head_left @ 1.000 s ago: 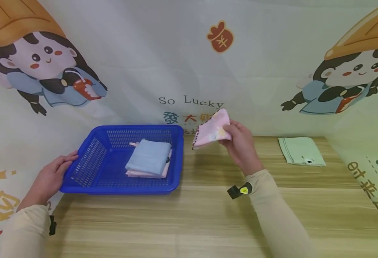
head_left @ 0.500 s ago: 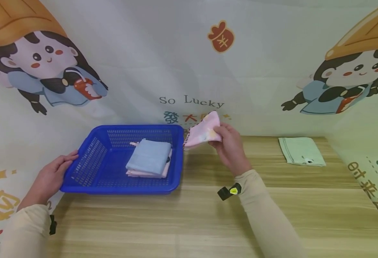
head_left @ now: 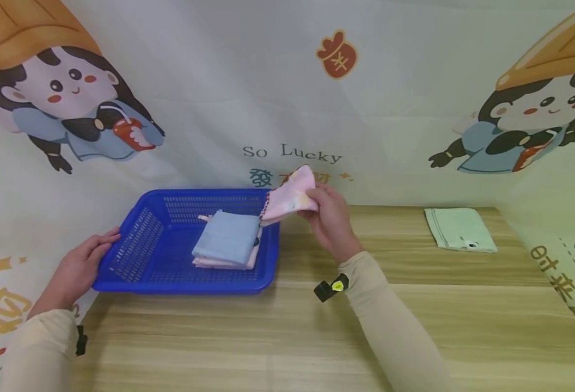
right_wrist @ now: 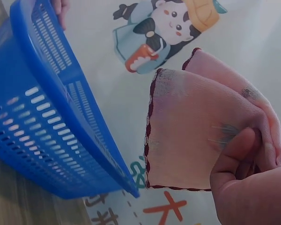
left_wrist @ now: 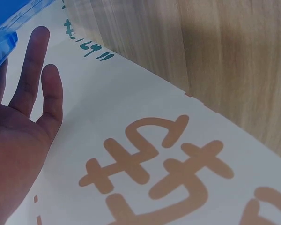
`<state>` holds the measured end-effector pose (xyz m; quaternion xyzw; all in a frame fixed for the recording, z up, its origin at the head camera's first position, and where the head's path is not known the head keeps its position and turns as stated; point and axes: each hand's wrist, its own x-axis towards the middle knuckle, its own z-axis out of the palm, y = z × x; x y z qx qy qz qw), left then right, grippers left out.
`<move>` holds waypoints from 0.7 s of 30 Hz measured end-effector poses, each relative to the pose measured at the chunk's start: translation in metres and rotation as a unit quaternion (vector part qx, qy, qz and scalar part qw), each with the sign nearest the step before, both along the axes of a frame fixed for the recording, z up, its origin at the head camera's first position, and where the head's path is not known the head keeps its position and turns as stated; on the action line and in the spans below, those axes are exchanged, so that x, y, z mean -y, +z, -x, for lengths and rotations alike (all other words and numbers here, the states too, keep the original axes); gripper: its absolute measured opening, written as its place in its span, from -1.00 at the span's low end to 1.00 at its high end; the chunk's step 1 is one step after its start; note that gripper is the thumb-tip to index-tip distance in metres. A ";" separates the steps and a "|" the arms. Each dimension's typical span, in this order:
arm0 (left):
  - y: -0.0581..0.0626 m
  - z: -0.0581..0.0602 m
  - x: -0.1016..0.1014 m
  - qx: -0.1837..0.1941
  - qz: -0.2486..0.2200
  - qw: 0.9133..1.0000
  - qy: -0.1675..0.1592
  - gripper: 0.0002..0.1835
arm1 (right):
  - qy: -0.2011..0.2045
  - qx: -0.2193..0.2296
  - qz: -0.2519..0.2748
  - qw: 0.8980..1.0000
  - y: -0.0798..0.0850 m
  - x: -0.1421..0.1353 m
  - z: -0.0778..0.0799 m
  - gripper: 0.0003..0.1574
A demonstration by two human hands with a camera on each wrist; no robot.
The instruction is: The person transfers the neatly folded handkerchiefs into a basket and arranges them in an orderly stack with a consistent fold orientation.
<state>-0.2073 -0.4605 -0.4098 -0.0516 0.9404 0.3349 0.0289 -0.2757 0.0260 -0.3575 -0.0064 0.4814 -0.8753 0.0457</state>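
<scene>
The left hand (head_left: 74,269), fingers extended, touches the left side of a blue perforated plastic basket (head_left: 179,287); its thumb is hidden. Inside, a folded light-blue cloth (head_left: 226,237) tops a pale-pink cloth (head_left: 224,264). The right hand (head_left: 331,220) pinches a folded, dark-edged pink cloth (head_left: 287,200) at the basket's far right corner; gripped at one end, its loose layers could unfold or snag the rim. Farther right lies a folded mint-green cloth (head_left: 459,228).

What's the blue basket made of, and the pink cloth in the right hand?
The blue basket looks like plastic, smooth and slightly shiny, with even slots through its walls. The pink cloth seems matt fabric, perhaps cotton: it folds softly, with a dark stitched edge.
</scene>
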 end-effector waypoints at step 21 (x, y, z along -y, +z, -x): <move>0.000 0.000 0.000 -0.010 0.007 1.000 -0.004 -0.33 | 0.075 -0.008 -0.023 0.997 0.000 0.038 0.002 -0.50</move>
